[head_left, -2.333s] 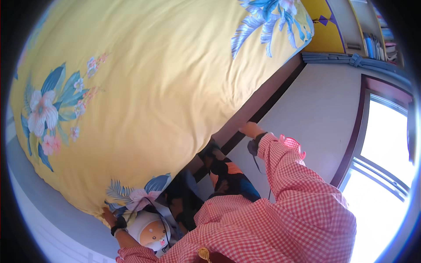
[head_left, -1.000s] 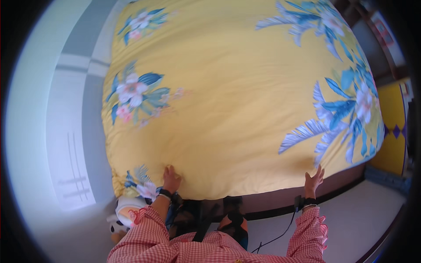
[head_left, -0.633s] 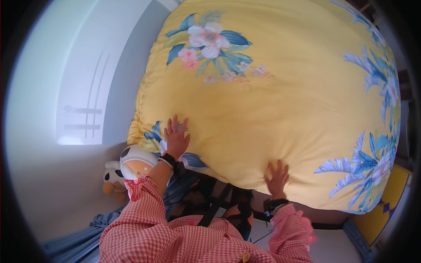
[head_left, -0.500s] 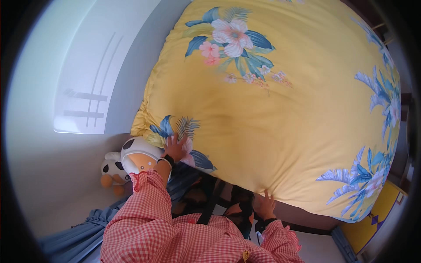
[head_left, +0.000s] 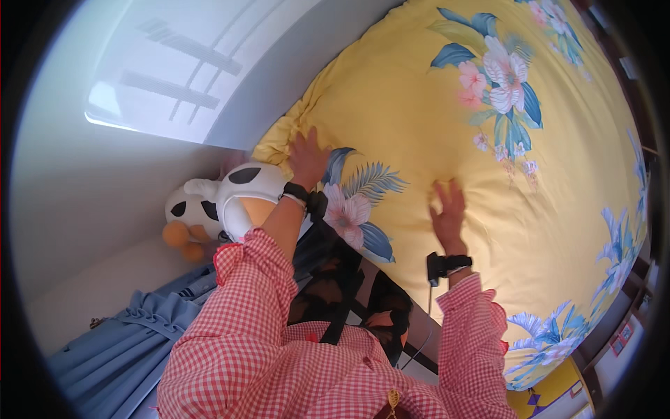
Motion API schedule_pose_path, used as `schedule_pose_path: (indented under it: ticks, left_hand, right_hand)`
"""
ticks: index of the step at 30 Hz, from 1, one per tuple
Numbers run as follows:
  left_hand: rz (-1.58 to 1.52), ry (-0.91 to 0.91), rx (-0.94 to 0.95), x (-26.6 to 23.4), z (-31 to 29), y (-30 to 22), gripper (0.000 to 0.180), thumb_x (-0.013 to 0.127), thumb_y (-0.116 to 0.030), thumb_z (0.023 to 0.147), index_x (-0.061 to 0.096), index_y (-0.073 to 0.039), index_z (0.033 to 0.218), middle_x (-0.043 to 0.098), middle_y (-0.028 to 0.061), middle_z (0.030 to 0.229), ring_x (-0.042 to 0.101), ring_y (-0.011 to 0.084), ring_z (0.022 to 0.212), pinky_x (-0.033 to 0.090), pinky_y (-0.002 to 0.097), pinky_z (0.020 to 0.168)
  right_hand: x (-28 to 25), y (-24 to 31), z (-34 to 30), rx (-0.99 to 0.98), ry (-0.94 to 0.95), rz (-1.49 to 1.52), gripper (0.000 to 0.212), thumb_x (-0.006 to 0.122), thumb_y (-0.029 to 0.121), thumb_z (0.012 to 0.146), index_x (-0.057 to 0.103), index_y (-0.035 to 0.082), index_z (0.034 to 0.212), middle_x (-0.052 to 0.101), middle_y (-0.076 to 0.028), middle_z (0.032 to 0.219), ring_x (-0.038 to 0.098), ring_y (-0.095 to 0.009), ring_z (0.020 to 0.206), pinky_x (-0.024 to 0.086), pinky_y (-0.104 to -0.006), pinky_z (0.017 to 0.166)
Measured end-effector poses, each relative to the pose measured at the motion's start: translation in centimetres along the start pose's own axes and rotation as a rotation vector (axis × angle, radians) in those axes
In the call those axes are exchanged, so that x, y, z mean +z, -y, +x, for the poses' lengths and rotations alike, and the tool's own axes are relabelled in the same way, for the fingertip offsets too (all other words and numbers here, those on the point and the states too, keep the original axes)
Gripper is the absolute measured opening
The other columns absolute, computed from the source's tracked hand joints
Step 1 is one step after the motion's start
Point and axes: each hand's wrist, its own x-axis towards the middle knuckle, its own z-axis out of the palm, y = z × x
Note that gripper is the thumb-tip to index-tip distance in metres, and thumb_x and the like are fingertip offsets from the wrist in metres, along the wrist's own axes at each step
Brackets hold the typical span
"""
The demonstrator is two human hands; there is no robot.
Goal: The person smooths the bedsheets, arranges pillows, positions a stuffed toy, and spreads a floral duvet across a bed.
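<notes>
The step in hand appears to be pressing or smoothing the yellow floral cover [head_left: 398,133], which spreads from the near edge to the far side, bunched at its left corner. The left hand [head_left: 309,157] reaches forward to that corner, palm down, fingers spread apart, its forearm passing just beside a cow-patterned plush toy [head_left: 250,192]. The right hand [head_left: 448,213] lies farther right and a little nearer, slightly blurred, fingers fanned apart and pointing away from the body, with creases running out around it; how firmly it presses, I cannot tell. Neither hand visibly grips anything. From here, a further stroke would call for flat palms, the left wrist kept clear of the toy and the right wristband's cord [head_left: 429,314] kept free.
</notes>
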Motion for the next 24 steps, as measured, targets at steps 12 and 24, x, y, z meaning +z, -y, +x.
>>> schedule_pose_path:
  ticks: [12,24]
  left_hand:
    - [-0.074,-0.126,0.236,-10.5,-4.9,9.1,0.030,0.059,-0.012,0.068,0.057,-0.001,0.096,0.055,0.0203,0.103,0.045,0.0382,0.105,0.036,0.0446,0.090]
    - [0.764,0.408,0.016,-17.3,-3.8,22.8,0.031,0.045,-0.014,0.078,0.052,-0.013,0.108,0.056,0.0090,0.109,0.051,0.0294,0.105,0.034,0.0517,0.086]
  right_hand:
    - [3.2,5.6,-11.1,0.070,0.847,-0.250,0.057,0.068,0.026,0.068,0.047,0.029,0.121,0.023,-0.004,0.141,0.012,-0.036,0.130,0.023,-0.0554,0.098]
    - [3.0,5.8,-11.0,0.085,0.753,-0.183,0.044,0.066,0.021,0.067,0.056,0.019,0.110,0.037,-0.007,0.131,0.029,-0.034,0.122,0.032,-0.0464,0.095]
